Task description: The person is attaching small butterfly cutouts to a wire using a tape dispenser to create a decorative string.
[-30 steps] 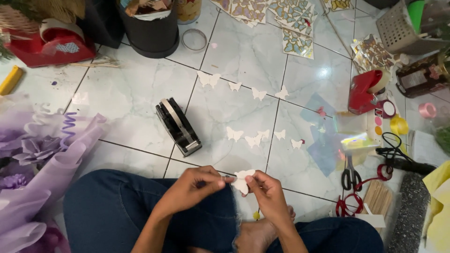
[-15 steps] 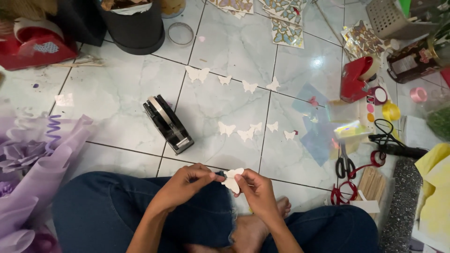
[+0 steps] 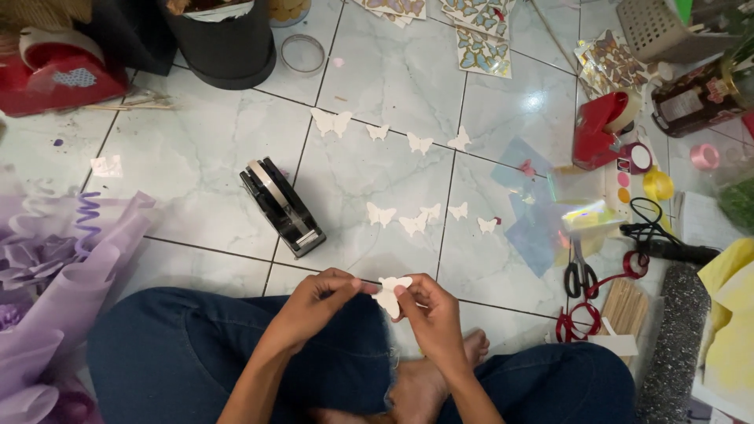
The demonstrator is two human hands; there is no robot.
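Tiled floor, tape dispenser, paper butterflies

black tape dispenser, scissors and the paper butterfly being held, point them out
black tape dispenser [image 3: 281,206], head view, on its tape roll
scissors [image 3: 580,273], head view, on the black handles
paper butterfly [image 3: 389,294], head view, on its middle

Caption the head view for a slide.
Both hands, left and right, hold a white paper butterfly above tiled floor near a black tape dispenser.

A black tape dispenser sits on the tiled floor near scattered paper butterflies, scissors, a red tape dispenser and purple wrapping paper.
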